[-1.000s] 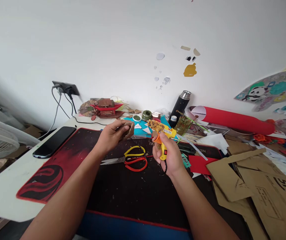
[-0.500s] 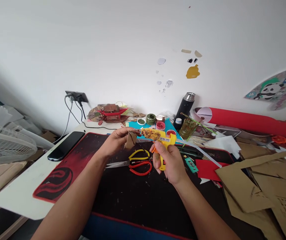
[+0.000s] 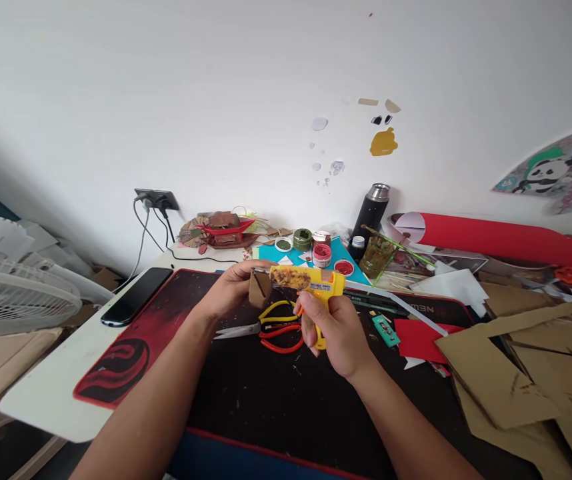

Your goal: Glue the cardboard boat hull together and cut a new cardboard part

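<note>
My right hand [image 3: 333, 327] is closed around the handle of a yellow hot glue gun [image 3: 327, 288], fingers at its orange trigger. Its scorched, stained barrel points left. A small folded piece of brown cardboard [image 3: 260, 289] is pinched in my left hand [image 3: 231, 288], and the gun's nozzle end lies at its top edge; whether they touch I cannot tell. Below the hands, scissors [image 3: 239, 331] with a silver blade lie on the dark mat, next to red-handled and yellow-handled tools [image 3: 281, 339] that overlap.
Cardboard sheets [image 3: 506, 373] pile up at the right, near red paper [image 3: 419, 339]. Paint jars [image 3: 322, 255], a black thermos [image 3: 370, 213] and a jar of brushes [image 3: 377, 257] stand at the back. A phone [image 3: 137, 297] lies left, near a white fan [image 3: 11, 287] and a model boat [image 3: 223, 228].
The glue gun has moved slightly left, its nozzle now at the upper edge of the cardboard. The cardboard has turned to show a broader face. The view has shifted a little.
</note>
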`<state>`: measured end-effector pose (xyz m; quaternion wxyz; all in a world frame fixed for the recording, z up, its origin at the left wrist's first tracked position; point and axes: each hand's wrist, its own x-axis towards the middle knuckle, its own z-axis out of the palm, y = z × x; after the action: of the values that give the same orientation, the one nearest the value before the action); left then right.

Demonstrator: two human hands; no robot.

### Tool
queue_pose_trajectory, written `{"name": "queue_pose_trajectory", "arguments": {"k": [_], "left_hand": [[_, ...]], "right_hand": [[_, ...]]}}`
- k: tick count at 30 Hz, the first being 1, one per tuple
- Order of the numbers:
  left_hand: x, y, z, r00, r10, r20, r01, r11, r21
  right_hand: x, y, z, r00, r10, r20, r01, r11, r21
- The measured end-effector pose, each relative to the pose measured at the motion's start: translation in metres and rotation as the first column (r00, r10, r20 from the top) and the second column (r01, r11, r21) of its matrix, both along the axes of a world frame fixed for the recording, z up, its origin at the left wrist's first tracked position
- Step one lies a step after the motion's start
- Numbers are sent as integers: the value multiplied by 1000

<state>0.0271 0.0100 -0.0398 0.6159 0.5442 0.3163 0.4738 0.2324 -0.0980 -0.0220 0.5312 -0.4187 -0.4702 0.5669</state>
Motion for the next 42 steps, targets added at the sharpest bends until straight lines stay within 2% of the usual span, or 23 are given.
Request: {"name": "queue_pose_trajectory", "arguments": {"k": [7,28,42], "left_hand": [[0,2,-3,999,-7,37,6,1000,14],[0,1,-3,999,-37,11,37,999,-37],[-1,3,-7,999,-14,44,15,999,-41]], "right_hand": [[0,-1,-1,1000,10,-2,-10,1000,-3],[-1,-2,0,1000,17,-6,-17,1000,-7],[-1,-1,1,1000,5,-5,-5,1000,-31]]}}
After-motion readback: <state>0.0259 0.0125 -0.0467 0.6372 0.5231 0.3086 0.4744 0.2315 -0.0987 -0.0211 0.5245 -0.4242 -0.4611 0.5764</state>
